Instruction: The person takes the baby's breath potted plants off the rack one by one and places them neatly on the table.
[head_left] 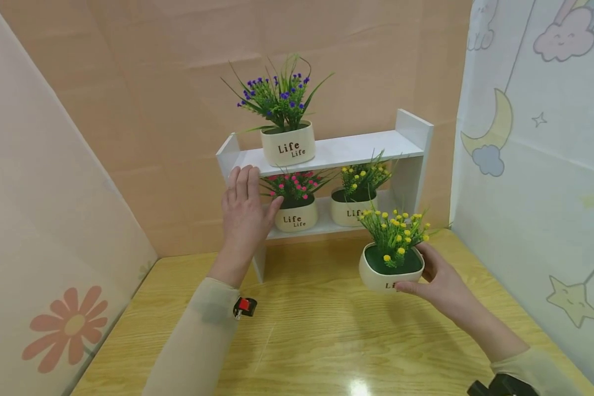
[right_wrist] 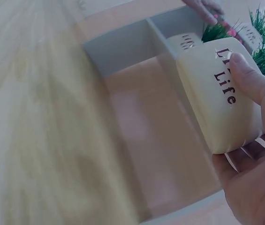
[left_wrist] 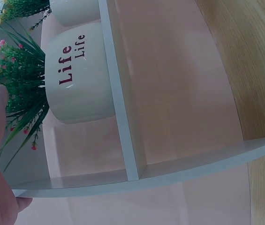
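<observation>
My right hand (head_left: 443, 280) grips a cream flowerpot of yellow flowers (head_left: 393, 264) in front of the shelf's right part, thumb across the "Life" lettering. From the right wrist, the fingers hold the pot (right_wrist: 221, 98) on its far side and it appears tilted. My left hand (head_left: 245, 206) rests at the left end of the white two-tier shelf (head_left: 356, 151), fingers straight, thumb spread toward the pink-flowered pot (head_left: 297, 218) on the lower tier. In the left wrist view, the thumb overlaps the pink flowers (left_wrist: 19, 75) and a fingertip shows outside the side panel (left_wrist: 90, 185).
A purple-flowered pot (head_left: 288, 146) stands on the upper tier, left of centre. Another yellow-flowered pot (head_left: 352, 212) stands on the lower tier, right of the pink one. The shelf stands on a wooden table (head_left: 317, 330). A brown backdrop (head_left: 153, 137) hangs behind, with patterned side walls.
</observation>
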`<state>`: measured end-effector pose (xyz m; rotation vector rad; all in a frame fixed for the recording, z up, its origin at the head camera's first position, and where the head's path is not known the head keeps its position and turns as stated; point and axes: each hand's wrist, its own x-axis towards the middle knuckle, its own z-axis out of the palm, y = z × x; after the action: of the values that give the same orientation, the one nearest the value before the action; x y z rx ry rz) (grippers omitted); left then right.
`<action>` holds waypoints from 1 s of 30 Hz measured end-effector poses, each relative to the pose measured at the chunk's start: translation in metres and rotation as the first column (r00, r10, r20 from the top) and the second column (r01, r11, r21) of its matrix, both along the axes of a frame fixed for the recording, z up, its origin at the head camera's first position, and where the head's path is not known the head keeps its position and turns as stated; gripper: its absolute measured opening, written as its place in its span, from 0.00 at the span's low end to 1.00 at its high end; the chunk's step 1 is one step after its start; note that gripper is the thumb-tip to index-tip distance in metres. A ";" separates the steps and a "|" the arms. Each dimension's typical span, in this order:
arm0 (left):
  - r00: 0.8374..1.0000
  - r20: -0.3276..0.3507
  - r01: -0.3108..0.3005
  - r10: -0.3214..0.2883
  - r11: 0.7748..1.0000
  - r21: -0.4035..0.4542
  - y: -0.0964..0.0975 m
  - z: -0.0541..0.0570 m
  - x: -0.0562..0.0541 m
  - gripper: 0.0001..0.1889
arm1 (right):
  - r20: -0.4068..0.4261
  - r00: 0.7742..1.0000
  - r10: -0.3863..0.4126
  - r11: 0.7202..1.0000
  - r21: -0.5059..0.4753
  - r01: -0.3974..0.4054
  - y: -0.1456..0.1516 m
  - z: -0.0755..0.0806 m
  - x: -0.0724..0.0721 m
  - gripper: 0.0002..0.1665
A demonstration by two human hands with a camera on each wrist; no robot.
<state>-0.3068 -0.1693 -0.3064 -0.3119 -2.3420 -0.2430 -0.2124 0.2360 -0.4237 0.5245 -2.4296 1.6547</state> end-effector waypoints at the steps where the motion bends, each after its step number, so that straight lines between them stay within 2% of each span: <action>1: 1.000 0.000 0.000 0.000 1.000 0.002 0.000 0.000 0.000 0.44 | 0.006 1.000 0.000 1.000 -0.004 0.000 0.001 -0.003 0.000 0.49; 10: 1.000 -0.013 -0.003 0.003 1.000 -0.005 -0.001 -0.003 -0.002 0.45 | 0.028 1.000 -0.005 0.999 -0.032 0.006 0.012 -0.029 -0.004 0.45; 18: 1.000 -0.014 -0.003 0.003 1.000 0.009 -0.002 -0.004 -0.003 0.45 | 0.046 0.999 -0.015 0.999 -0.032 0.016 0.023 -0.043 -0.007 0.47; 30: 0.998 -0.057 0.012 -0.011 1.000 0.007 -0.001 -0.004 -0.004 0.45 | 0.081 0.995 -0.060 0.998 -0.017 0.061 0.042 -0.061 -0.017 0.52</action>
<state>-0.3106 -0.1706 -0.3109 -0.3247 -2.2836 -0.2453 -0.2291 0.2781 -0.4850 0.3845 -2.4568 1.7049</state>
